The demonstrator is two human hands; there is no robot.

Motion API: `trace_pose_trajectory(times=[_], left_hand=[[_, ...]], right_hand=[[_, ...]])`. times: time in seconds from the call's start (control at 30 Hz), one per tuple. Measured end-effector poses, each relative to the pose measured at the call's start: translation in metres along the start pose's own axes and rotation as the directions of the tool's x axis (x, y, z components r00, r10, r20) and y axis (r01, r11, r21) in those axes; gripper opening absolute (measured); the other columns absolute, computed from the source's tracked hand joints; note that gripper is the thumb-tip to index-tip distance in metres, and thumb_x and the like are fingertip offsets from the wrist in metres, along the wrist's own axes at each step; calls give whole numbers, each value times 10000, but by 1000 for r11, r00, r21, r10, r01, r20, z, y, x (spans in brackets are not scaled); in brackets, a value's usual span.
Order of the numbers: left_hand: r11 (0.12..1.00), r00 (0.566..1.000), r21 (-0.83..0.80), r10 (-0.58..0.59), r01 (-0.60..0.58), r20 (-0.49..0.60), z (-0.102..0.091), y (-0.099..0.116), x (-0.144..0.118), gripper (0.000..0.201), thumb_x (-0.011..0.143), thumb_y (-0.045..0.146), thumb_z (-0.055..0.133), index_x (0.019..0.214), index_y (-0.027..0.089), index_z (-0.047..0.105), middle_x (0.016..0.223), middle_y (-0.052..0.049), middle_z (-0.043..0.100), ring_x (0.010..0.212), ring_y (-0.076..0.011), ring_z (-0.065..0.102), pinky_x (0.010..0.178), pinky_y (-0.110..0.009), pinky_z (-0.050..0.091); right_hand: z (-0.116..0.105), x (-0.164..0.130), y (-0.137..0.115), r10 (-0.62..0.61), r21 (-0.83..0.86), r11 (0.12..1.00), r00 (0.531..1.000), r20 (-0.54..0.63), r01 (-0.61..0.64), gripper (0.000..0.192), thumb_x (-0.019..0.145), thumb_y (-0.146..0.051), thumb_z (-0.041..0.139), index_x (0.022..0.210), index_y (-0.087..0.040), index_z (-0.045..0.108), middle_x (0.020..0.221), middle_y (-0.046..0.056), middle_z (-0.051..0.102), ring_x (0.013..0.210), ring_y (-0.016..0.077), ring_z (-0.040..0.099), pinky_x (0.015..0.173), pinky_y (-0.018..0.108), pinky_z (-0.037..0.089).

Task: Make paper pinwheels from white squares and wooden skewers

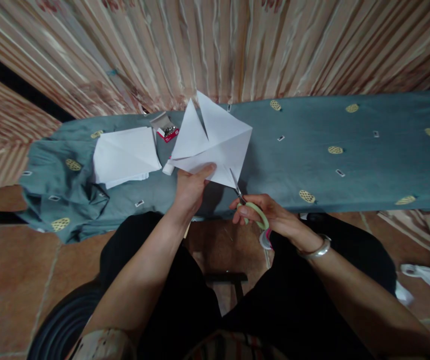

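Over the teal-cloth-covered bench [293, 145], your left hand [194, 187] pinches the creased white paper sheet [226, 150]; your right hand [275, 212] grips green-handled metal scissors [262, 216] at the sheet's near corner. Its far corner already gapes, slit; this near cut looks unfinished.

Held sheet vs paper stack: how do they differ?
The held sheet has a notch between two points; the paper stack shows none. The left hand grips the held sheet; the paper stack lies on the cloth. Both are white.
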State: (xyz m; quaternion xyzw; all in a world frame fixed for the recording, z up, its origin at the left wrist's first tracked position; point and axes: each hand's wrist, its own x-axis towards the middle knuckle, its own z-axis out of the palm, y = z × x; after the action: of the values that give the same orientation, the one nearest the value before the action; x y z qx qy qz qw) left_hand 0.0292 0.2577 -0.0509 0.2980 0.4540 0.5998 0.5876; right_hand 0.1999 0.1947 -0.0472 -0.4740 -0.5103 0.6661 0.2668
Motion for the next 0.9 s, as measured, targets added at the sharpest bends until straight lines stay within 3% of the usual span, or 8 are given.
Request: trace_pose_trajectory(times=[0.17,0.43,0.9], left_hand=[[1000,999,23,-21,21,-24,-1,-1,-1,353,521,224,844,822,118,694,926,-126,741,982,-333,679,866,-460,545],[1000,1000,6,-16,16,-13,0,1,-1,456,532,200,828,967,138,703,907,-98,748,964,-306,689,879,-440,536],[1000,1000,-2,-16,16,-6,-2,-1,0,405,542,210,825,930,162,718,888,-69,753,883,-265,701,836,-399,543]], right_hand=[[0,1,-1,18,-4,1000,1000,8,-18,504,695,-638,716,839,-156,702,695,36,712,590,116,604,535,227,455],[0,2,-1,-2,14,1000,1000,19,2,497,696,-642,718,801,-157,703,678,39,707,594,121,609,540,231,475],[-1,4,4,10,24,1000,1000,29,-11,510,703,-643,715,832,-150,692,690,49,698,598,120,602,542,238,470]])
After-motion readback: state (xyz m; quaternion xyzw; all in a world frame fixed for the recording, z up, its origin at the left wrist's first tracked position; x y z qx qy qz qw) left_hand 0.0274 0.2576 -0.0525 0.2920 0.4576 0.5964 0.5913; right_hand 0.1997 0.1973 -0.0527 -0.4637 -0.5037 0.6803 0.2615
